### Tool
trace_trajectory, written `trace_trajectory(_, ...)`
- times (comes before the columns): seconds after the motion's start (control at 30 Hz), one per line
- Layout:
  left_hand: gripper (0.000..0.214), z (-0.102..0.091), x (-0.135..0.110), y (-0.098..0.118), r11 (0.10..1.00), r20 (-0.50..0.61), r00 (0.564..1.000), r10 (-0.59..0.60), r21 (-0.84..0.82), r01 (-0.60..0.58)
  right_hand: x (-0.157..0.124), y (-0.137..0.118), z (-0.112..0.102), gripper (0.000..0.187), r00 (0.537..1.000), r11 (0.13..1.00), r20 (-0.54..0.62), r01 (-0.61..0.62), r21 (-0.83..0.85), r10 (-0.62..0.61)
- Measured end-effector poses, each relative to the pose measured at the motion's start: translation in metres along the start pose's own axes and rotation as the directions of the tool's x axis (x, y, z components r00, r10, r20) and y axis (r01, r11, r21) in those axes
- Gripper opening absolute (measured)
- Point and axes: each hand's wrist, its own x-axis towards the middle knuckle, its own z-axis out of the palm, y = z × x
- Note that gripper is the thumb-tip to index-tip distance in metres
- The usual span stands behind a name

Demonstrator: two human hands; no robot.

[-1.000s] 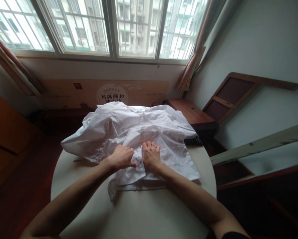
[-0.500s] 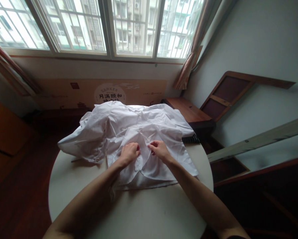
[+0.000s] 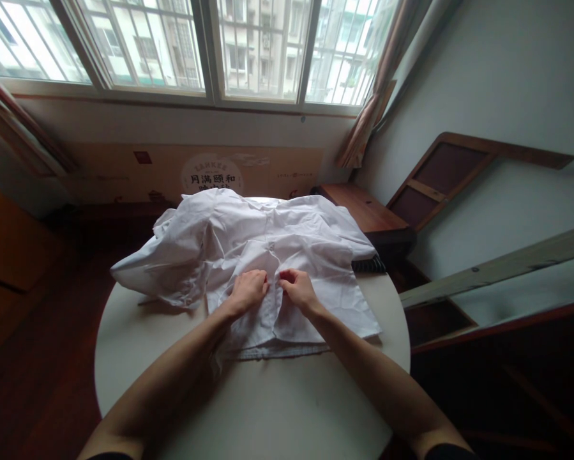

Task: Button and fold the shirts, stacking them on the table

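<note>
A white shirt [image 3: 248, 243] lies crumpled and spread over the far half of a round white table [image 3: 267, 396]. My left hand [image 3: 249, 289] and my right hand [image 3: 295, 289] sit side by side at the shirt's front opening, near its lower middle. Both are closed, each pinching an edge of the fabric, with the knuckles almost touching. A small button shows on the placket just beyond my hands.
A dark comb-like object [image 3: 367, 264] peeks out from under the shirt's right side. Behind the table stand a cardboard panel [image 3: 195, 172] and a low wooden bench [image 3: 363, 211]. Wooden boards [image 3: 488, 268] lean on the right wall. Windows fill the back.
My hands slid farther up the shirt front and drew closer together, now pinching the two edges almost knuckle to knuckle. The shirt's lower hem shifted slightly away from me.
</note>
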Motion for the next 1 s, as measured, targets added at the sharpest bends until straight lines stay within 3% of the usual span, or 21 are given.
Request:
trace_trajectory(0.1, 0.018, 0.000, -0.001, 0.000, 1.000, 0.004, 1.000, 0.002, -0.010, -0.002, 0.001, 0.003, 0.001, 0.016, 0.998, 0.999, -0.041, 0.038, -0.003, -0.039)
trace_trajectory(0.37, 0.016, -0.001, -0.001, 0.000, 0.998, 0.004, 1.000, -0.013, -0.056, 0.013, -0.005, 0.001, 0.002, 0.031, 0.993, 0.976, -0.016, -0.111, 0.188, 0.116)
trace_trajectory(0.67, 0.020, -0.004, 0.006, -0.007, 0.962, 0.023, 0.998, 0.051, -0.268, -0.043, -0.010, -0.003, 0.009, 0.029, 0.987, 0.992, -0.128, 0.083, -0.097, -0.095)
trace_trajectory(0.83, 0.022, 0.002, 0.008, -0.008, 0.955, 0.019, 0.999, 0.035, -0.294, -0.028, -0.011, -0.002, 0.010, 0.028, 0.982, 0.992, -0.161, 0.084, -0.094, -0.099)
trace_trajectory(1.0, 0.022, 0.005, 0.010, -0.010, 0.940, -0.006, 1.000, 0.025, -0.342, -0.025, -0.009, 0.002, 0.010, 0.023, 0.987, 0.999, -0.155, 0.041, 0.027, -0.036)
